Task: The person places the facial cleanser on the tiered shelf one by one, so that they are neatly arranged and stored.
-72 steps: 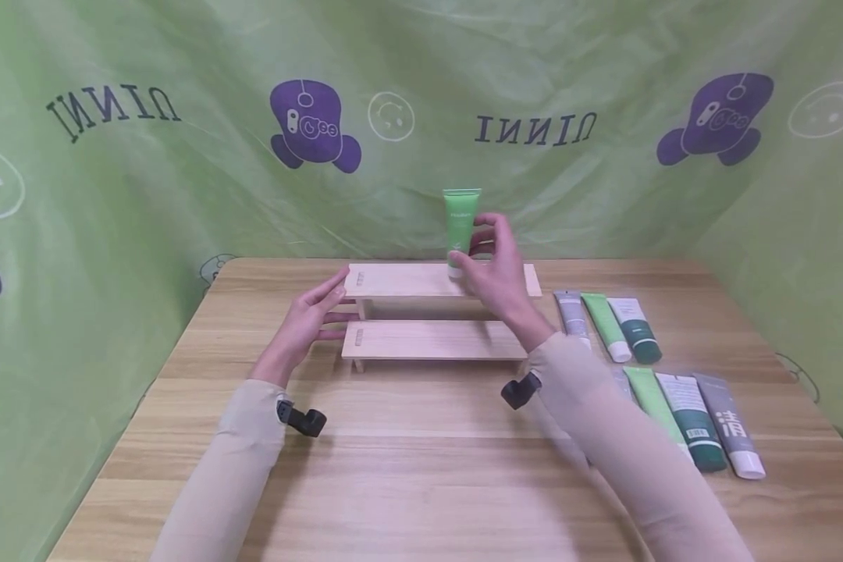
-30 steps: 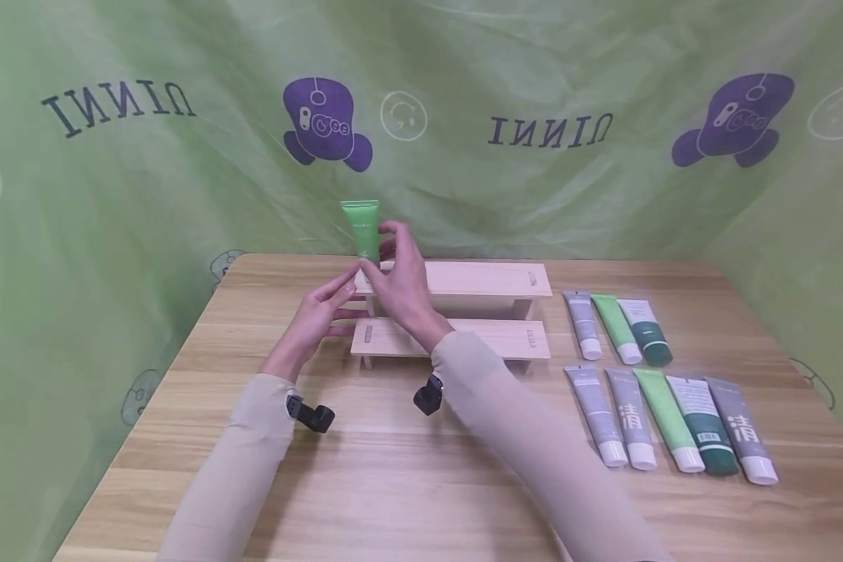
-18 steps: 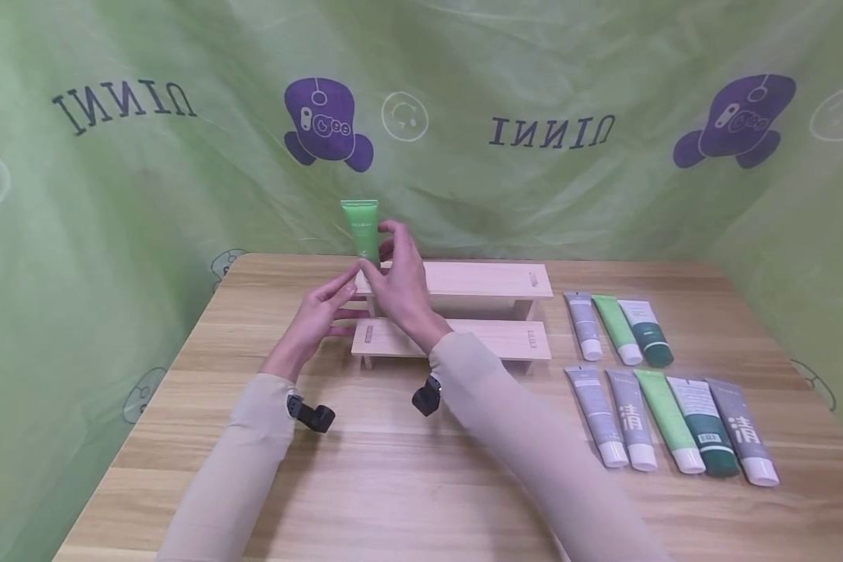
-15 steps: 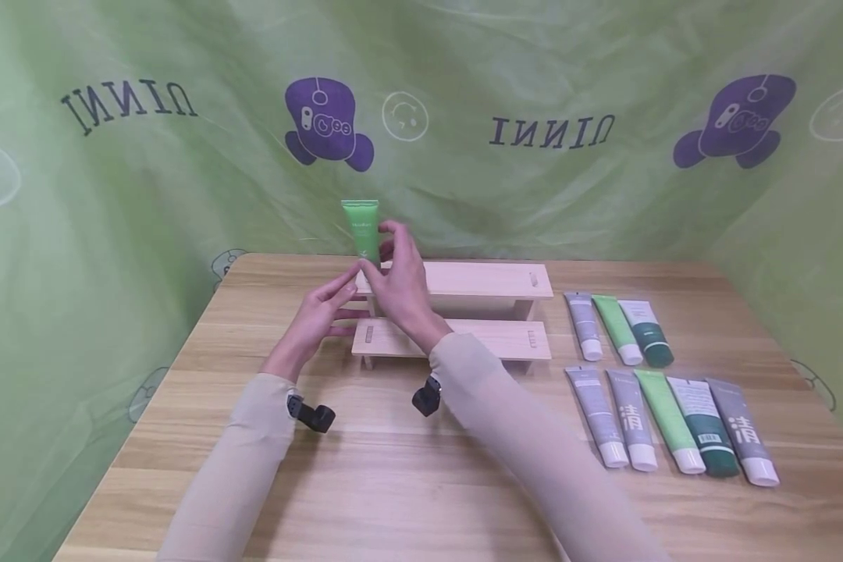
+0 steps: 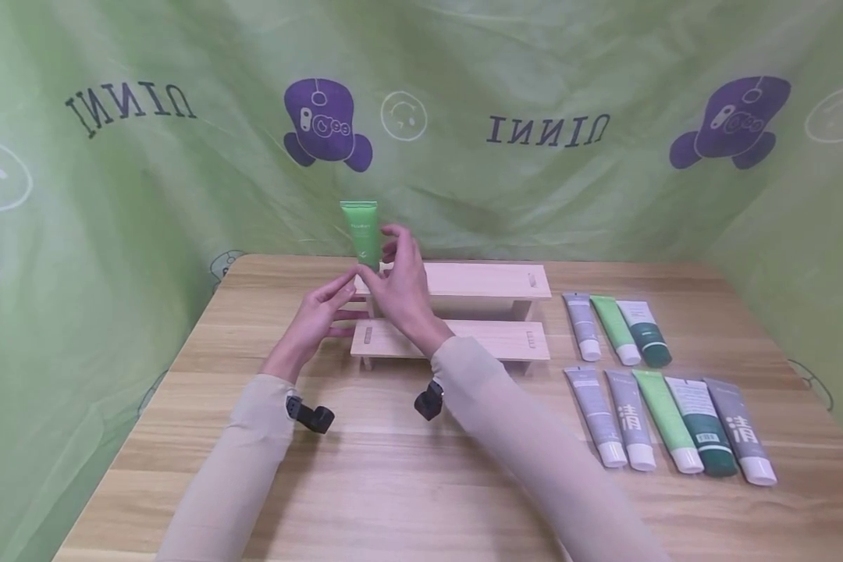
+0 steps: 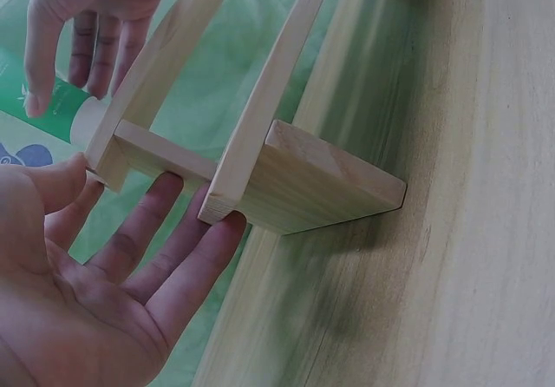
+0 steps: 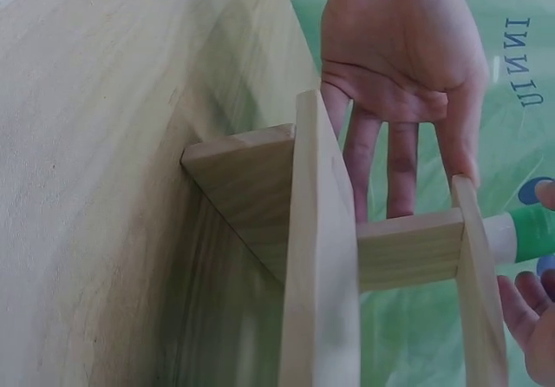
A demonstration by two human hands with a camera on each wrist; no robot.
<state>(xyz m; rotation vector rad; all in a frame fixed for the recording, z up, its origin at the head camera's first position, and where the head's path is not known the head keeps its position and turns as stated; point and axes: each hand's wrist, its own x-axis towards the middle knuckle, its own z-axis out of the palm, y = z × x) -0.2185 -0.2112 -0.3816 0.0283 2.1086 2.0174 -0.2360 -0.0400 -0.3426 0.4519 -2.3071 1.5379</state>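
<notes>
A green curtain (image 5: 449, 47) hangs behind the wooden counter (image 5: 393, 476). Eight tubes (image 5: 667, 417) lie right in two rows; a green tube (image 5: 361, 230) stands cap-down at the shelf's (image 5: 478, 279) upper left end. The left hand's (image 5: 312, 320) extended fingers touch the shelf; whether the right hand (image 5: 406, 289) grips the tube, I cannot tell.

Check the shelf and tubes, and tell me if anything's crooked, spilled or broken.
Nothing stands out: the upright green tube rests cap-down on the wooden shelf, the other tubes lie in two tidy rows, and no spill or damage shows.
</notes>
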